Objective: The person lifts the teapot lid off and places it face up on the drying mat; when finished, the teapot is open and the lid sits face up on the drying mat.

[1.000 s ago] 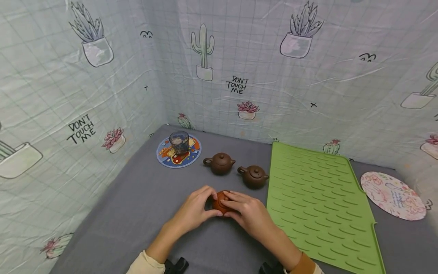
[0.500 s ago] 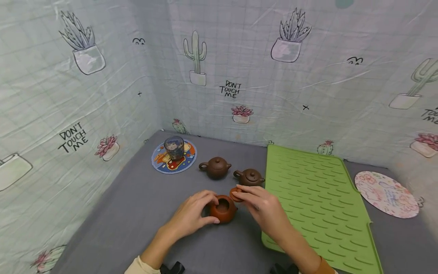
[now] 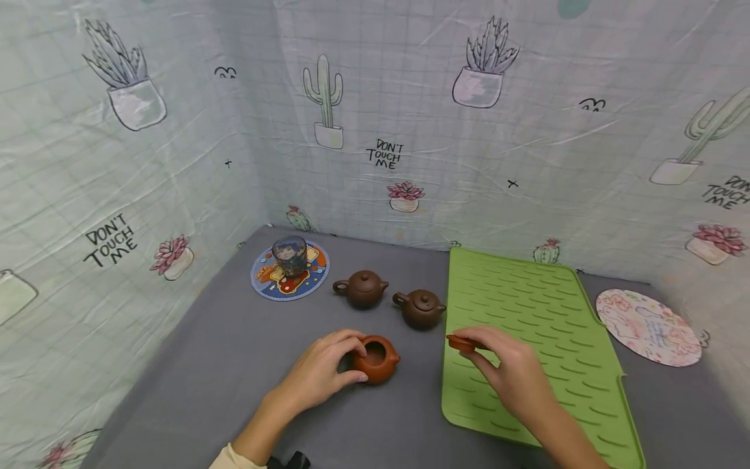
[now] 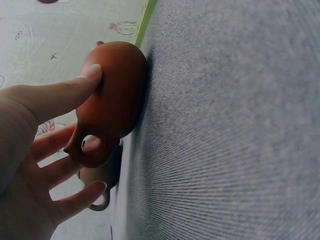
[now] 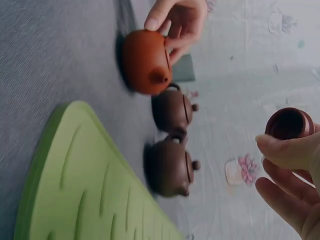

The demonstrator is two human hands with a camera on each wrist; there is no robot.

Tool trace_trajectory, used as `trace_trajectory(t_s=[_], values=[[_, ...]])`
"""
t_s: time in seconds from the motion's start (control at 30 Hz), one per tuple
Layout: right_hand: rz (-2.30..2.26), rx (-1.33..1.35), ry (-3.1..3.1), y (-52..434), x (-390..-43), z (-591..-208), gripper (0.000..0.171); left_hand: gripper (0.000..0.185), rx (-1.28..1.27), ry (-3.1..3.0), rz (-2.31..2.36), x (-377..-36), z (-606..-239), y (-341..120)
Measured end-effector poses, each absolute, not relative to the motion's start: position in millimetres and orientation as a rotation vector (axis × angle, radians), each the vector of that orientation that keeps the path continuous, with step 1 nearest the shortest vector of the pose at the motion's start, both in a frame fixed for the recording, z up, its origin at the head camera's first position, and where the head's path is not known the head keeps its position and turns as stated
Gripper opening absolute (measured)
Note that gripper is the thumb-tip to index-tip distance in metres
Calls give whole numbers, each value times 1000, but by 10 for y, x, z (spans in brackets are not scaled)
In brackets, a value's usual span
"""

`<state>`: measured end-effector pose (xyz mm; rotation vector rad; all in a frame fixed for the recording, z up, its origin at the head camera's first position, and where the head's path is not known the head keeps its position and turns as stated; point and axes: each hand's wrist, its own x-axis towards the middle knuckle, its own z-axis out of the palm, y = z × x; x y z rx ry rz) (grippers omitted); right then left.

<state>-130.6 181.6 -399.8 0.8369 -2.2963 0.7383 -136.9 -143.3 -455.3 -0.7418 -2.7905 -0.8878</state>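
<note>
A small orange-brown teapot [image 3: 382, 370] stands lidless on the grey cloth, its round mouth facing up. My left hand [image 3: 325, 365] holds it from the left; in the left wrist view the thumb presses its side near the looped handle [image 4: 92, 155]. Over the green mat's left part, my right hand [image 3: 515, 368] pinches the teapot's lid [image 3: 461, 343] between thumb and fingers. The lid's hollow underside [image 5: 290, 124] shows in the right wrist view. Behind the orange teapot are two dark brown teapots, one [image 3: 364, 290] farther left and one [image 3: 422, 311] beside the mat, both lidded.
A green ridged mat [image 3: 515, 293] covers the right of the table. At the back left, a dark clear glass [image 3: 290, 257] stands on a round colourful placemat [image 3: 269, 286]. A pink floral oval placemat [image 3: 647, 329] lies at the far right. Printed curtains [image 3: 387, 85] enclose the back and sides.
My right hand has lifted the lid off the orange teapot and carried it right, over the green mat. The left hand has stayed on the teapot. The head view has shifted slightly.
</note>
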Motion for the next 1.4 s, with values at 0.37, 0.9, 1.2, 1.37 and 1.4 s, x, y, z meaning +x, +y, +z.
trace_trajectory(t_s=[0.37,0.9,1.2,1.37,1.4], values=[[805,709,-2383,2039,-1219,-4143,59,29,-758,-2791,-892,-1395,-4538,-1442],[935,735,-2587,2080,-1118,-4499,53,29,-744,-2796,-870,-1403,-4528,-1436],[924,801,-2651,2106,-1086,-4622,49,29,-739,-2788,-883,-1413,-4535,-1438],[933,798,-2698,2104,-1083,-4643,45,29,-736,-2783,-896,-1417,-4541,-1440],[932,793,-2720,2103,-1084,-4645,45,28,-736,-2783,-896,-1418,-4544,-1441]])
